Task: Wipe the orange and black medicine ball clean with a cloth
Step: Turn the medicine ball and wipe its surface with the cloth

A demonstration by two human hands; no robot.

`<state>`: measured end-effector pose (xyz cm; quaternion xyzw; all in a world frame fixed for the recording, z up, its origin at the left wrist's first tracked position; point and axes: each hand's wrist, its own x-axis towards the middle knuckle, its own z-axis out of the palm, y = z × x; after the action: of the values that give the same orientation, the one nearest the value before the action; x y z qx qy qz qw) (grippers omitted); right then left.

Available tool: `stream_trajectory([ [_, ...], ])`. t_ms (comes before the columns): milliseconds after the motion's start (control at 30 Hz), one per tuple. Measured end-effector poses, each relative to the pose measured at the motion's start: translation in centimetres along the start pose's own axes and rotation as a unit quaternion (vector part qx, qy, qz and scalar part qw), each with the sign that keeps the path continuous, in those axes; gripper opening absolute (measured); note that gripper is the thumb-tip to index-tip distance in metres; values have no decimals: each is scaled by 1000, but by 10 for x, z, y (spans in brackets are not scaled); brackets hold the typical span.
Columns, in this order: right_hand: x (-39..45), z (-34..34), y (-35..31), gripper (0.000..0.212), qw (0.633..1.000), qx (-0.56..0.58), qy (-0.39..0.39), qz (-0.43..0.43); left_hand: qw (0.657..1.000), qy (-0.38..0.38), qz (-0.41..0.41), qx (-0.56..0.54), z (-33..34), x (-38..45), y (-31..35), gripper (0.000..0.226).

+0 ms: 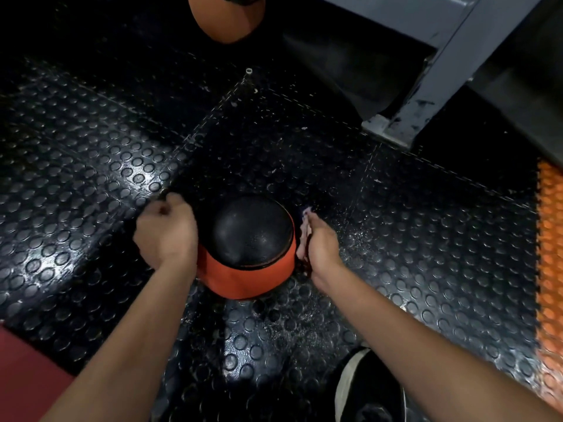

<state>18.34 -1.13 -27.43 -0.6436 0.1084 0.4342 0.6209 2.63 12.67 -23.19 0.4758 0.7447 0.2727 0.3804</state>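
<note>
The orange and black medicine ball (248,248) sits on the black studded floor mat in the middle of the view, black panel up and orange band toward me. My left hand (166,231) is at the ball's left side with fingers curled; what it grips is hidden. My right hand (320,242) presses a pale pink cloth (305,231) flat against the ball's right side, fingers extended along it.
A second orange ball (227,18) lies at the top edge. A grey metal frame leg (426,95) stands on the floor at upper right. Orange studded tiles (550,254) run along the right edge. My black shoe (368,388) shows at the bottom.
</note>
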Motion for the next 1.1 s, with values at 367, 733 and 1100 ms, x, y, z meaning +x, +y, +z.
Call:
stream_trajectory([
  [367,-28,27,-23,47,973,-191,-86,-95,993,-94,-39,-55,13,-54,-5,64],
  [733,-48,18,26,41,924,-200,-31,-326,937,-280,8,-208,-3,-20,-18,52],
  [1100,-32,13,25,39,925,-238,-37,-294,970,-221,-71,-77,9,-8,4,58],
])
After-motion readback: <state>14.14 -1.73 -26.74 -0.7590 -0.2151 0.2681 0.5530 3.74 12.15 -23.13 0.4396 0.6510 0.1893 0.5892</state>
